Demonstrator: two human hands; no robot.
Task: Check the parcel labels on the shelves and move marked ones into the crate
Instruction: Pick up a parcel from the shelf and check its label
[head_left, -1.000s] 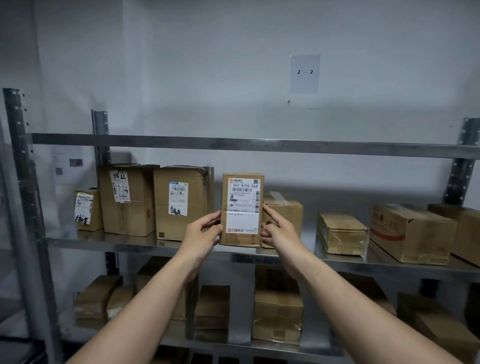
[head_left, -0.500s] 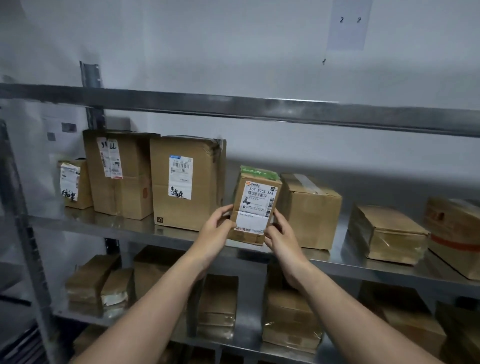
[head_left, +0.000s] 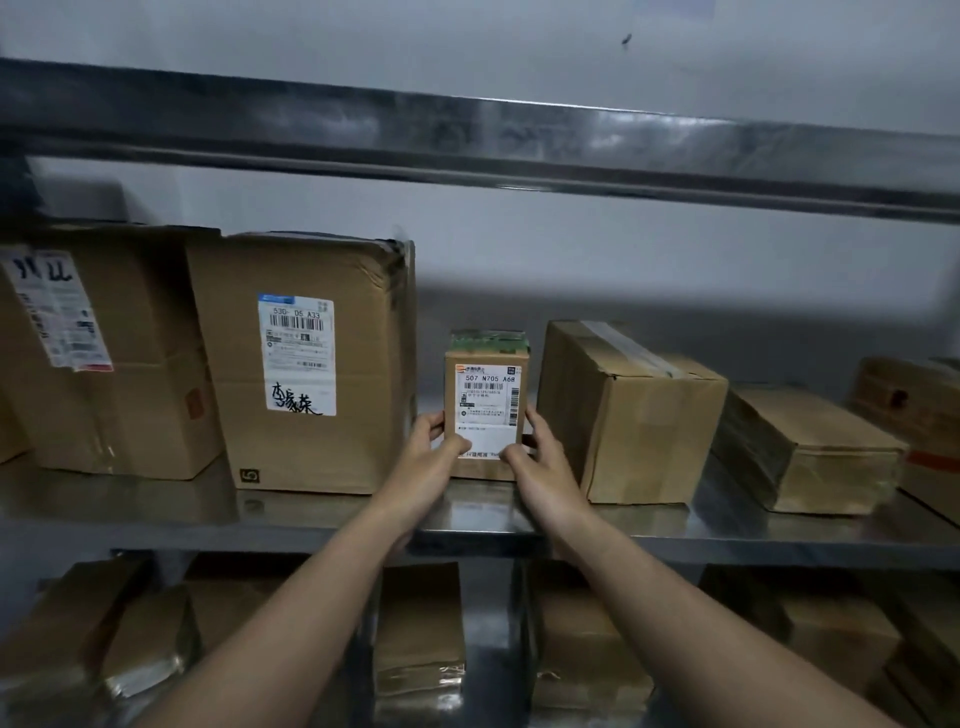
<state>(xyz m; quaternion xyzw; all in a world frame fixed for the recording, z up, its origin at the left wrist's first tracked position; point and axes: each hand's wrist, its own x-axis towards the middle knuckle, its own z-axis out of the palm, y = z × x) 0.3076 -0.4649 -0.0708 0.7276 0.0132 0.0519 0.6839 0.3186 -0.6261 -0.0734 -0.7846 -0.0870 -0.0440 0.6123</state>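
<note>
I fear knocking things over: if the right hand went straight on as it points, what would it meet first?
The small labelled parcel: the right hand grips its right edge. Behind it seems only the grey wall, though depth is unclear.

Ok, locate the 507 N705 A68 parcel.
The parcel stands centre of the head view on the shelf, between the 530-labelled box and the taped box.

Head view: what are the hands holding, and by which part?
Both hold the small labelled parcel: left hand on its lower left edge, right hand on its lower right edge, thumbs on the front.
</note>
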